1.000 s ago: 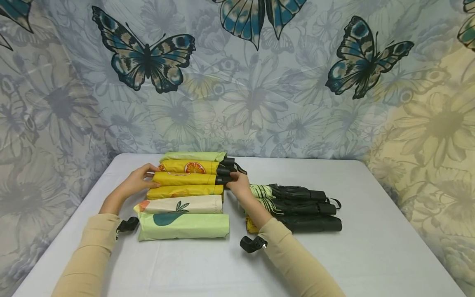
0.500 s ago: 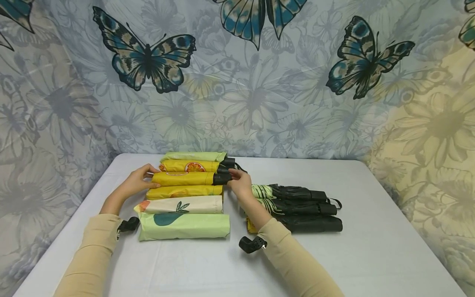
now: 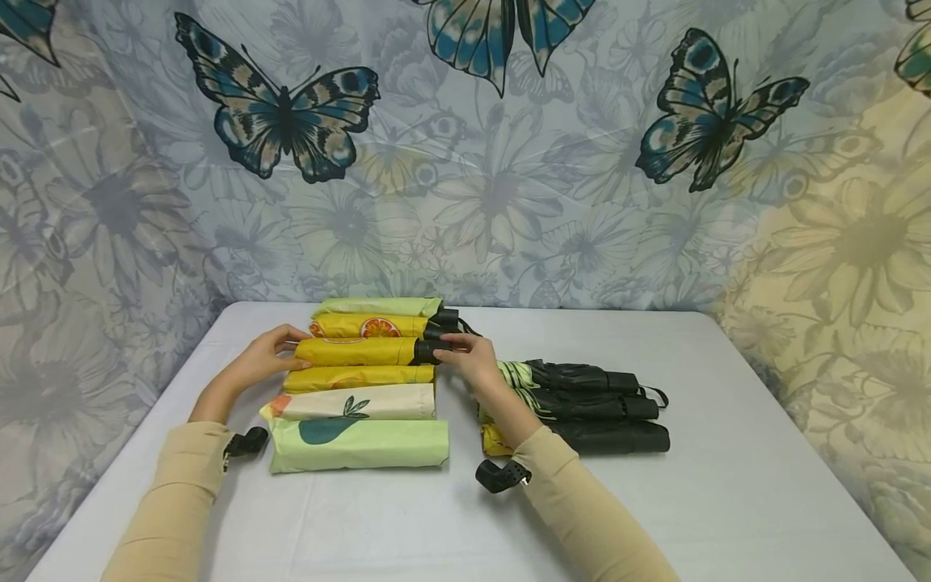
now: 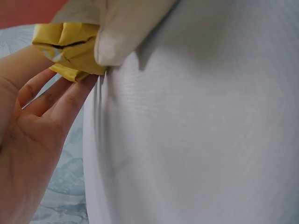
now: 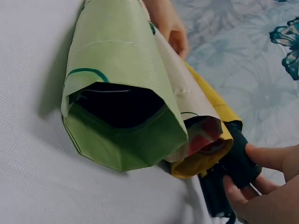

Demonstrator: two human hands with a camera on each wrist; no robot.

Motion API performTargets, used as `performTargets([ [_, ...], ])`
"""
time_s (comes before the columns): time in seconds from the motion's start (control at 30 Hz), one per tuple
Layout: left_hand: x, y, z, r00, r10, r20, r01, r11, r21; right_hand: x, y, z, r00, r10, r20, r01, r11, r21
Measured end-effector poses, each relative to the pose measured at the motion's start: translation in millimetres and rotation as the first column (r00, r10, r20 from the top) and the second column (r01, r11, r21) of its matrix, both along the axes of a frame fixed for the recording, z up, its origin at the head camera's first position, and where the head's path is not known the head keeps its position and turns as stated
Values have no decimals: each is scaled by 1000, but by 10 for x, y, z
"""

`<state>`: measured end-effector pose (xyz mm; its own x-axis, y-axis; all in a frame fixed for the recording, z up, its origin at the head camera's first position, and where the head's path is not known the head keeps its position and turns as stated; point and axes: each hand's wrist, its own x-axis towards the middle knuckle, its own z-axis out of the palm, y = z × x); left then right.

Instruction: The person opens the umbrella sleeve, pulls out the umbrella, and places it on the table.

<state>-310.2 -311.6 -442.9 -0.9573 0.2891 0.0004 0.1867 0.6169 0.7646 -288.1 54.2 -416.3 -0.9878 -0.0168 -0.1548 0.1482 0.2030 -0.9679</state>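
Note:
In the head view, a folded umbrella in a yellow sleeve [image 3: 356, 352] lies between both hands, its black handle [image 3: 429, 352] sticking out to the right. The left hand [image 3: 260, 356] holds the sleeve's left end between thumb and fingers. Its fingers reach under a crumpled yellow sleeve end [image 4: 70, 51] in the left wrist view. The right hand [image 3: 469, 360] pinches the handle's end; the right wrist view shows thumb and fingers on the black handle [image 5: 240, 161]. Nearer lie an open-ended yellow sleeve [image 3: 364, 377], a cream sleeve [image 3: 393, 402] and a light green sleeve [image 3: 400, 443].
Behind the held umbrella lie a yellow orange-print umbrella [image 3: 342, 326] and a light green one [image 3: 378, 306], both with black handles. Several bare black folded umbrellas [image 3: 604, 408] lie right of the right forearm. A white-covered table [image 3: 727, 501] carries everything; a butterfly-print cloth [image 3: 502, 226] hangs behind.
The held yellow umbrella has shifted slightly left, and more of its black handle shows. The right hand's fingers have moved to the handle's end. The left hand stays at the sleeve's left end.

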Motion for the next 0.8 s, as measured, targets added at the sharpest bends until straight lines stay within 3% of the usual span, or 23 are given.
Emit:
performTargets([
  [0.2, 12, -1, 4, 1000, 2, 14, -2, 1000, 4, -2, 62, 45, 1000, 11, -3, -11, 1000, 12],
  [0.8, 19, 20, -9, 1000, 6, -5, -6, 998, -60, -54, 304, 77, 998, -5, 55, 9, 997, -78],
])
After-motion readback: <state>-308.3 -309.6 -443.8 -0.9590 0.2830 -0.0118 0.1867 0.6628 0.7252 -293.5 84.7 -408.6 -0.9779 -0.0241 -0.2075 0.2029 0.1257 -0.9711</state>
